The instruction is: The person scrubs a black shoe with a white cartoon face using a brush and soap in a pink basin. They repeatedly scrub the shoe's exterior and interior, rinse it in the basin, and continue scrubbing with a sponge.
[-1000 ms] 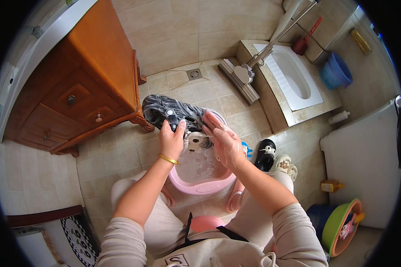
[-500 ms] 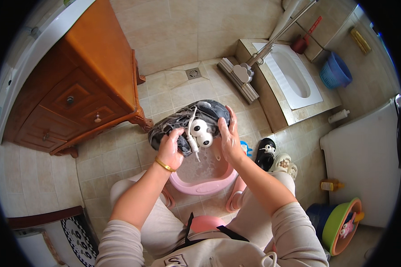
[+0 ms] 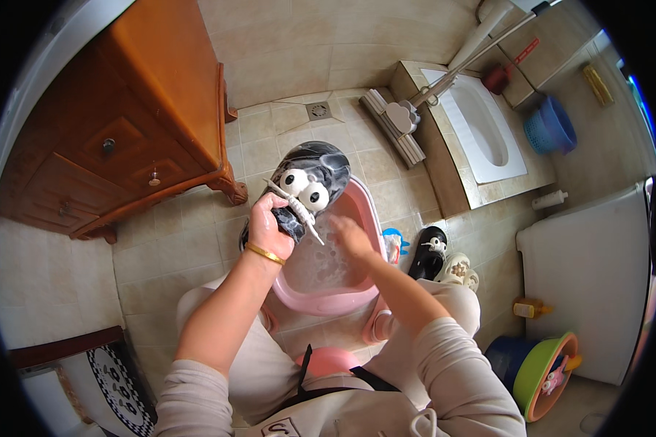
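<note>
My left hand (image 3: 270,227) grips a black clog (image 3: 313,162), streaked with white suds, above the left side of a pink basin (image 3: 335,302). Two round white cartoon eyes and a white bone-shaped strip decorate the clog, its toe pointing away from me. Over the cloudy, foamy water (image 3: 319,266) in the basin is my right hand (image 3: 353,239), apart from the clog; motion blurs its fingers, so their grip is unclear.
Another black clog (image 3: 428,251) and cream clogs (image 3: 456,269) stand right of the basin, near a blue brush-like item (image 3: 393,242). A wooden cabinet (image 3: 160,109) rises at left. A mop (image 3: 393,127) leans by the squat toilet (image 3: 481,124). Stacked tubs (image 3: 528,379) sit lower right.
My right hand has let go of the clog and moved down over the basin water. The clog, in my left hand alone, has turned to point its toe away.
</note>
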A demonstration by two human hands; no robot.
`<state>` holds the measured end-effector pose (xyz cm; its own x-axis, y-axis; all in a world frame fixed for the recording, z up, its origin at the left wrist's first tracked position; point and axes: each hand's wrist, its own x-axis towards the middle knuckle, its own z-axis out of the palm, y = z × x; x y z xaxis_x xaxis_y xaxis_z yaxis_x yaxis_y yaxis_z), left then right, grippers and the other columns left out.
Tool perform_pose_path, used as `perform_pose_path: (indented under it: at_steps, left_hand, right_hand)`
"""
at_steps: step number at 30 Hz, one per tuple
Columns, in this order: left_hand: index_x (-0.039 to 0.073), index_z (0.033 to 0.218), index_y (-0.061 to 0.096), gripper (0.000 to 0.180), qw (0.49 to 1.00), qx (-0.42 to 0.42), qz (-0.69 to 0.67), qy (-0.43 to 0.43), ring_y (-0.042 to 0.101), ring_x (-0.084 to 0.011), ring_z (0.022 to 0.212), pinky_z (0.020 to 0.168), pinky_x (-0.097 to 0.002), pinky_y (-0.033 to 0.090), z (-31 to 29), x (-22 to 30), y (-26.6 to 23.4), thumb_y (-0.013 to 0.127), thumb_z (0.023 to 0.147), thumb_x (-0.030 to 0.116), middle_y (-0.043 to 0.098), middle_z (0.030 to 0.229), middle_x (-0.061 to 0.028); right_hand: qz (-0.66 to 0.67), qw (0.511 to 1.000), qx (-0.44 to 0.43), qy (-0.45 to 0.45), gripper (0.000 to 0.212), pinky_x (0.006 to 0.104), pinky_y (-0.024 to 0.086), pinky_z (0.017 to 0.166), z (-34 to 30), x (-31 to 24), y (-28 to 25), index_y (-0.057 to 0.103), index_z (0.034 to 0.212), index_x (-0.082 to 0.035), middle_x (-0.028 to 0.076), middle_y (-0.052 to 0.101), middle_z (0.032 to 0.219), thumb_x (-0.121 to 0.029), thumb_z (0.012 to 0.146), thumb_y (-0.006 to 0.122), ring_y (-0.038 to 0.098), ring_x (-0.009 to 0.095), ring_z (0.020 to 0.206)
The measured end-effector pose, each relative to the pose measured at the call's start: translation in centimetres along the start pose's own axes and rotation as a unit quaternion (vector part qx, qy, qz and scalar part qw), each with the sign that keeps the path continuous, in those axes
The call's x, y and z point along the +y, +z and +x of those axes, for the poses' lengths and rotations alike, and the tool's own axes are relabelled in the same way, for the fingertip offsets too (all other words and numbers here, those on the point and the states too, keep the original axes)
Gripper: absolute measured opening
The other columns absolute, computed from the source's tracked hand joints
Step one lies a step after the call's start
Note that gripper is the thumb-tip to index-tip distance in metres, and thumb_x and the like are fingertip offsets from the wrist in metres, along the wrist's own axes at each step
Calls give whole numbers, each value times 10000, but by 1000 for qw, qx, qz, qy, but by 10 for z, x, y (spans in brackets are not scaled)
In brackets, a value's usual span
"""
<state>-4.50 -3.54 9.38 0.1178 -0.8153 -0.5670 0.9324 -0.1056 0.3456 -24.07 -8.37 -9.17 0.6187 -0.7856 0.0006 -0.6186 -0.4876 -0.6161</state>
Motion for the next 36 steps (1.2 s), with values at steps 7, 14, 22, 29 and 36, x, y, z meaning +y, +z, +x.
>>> perform_pose_path:
  at_steps: [7, 14, 22, 29, 36]
  left_hand:
    - [44, 862, 576, 208, 1000, -10, -15, 0, 606, -261, 734, 730, -401, 521, 5, 4, -6, 507, 672, 96, 617, 802, -90]
    - [57, 817, 558, 154, 998, 55, -12, 14, 594, -242, 686, 691, -382, 519, 15, 7, -9, 499, 682, 104, 603, 764, -79]
    - [33, 844, 565, 188, 999, 16, 7, -33, 594, -253, 682, 694, -396, 518, 26, -7, 7, 497, 686, 111, 606, 765, -93]
    - [19, 864, 564, 206, 998, 44, 12, -38, 597, -283, 736, 730, -415, 515, 21, 9, -19, 503, 693, 116, 615, 812, -118]
    - [21, 919, 574, 252, 997, 36, 30, -61, 609, -280, 785, 758, -411, 515, 23, 16, -28, 490, 696, 102, 626, 859, -118]
  right_hand:
    - [-165, 979, -113, -38, 524, 455, 227, 1093, -6, 35, 70, 414, 1332, -93, 108, 417, 1352, -264, 856, 550, 351, 304, 1290]
    - [-82, 956, -279, 50, 357, 478, 282, 1057, 23, 14, 84, 576, 1146, -26, 199, 488, 1258, -143, 835, 445, 394, 343, 1235]
    - [-44, 944, -14, 328, 364, 433, 411, 958, 5, 153, 163, 518, 1235, -73, 196, 564, 1198, -200, 899, 459, 523, 305, 1164]
    - [-11, 881, -298, 367, 404, 369, 369, 1001, 27, 74, 129, 523, 1276, -61, 137, 504, 1317, -259, 947, 395, 463, 270, 1233]
    - [-171, 896, -326, 247, 365, 376, 464, 873, 35, 69, 157, 559, 1225, -67, 149, 582, 1191, -158, 877, 501, 556, 260, 1111]
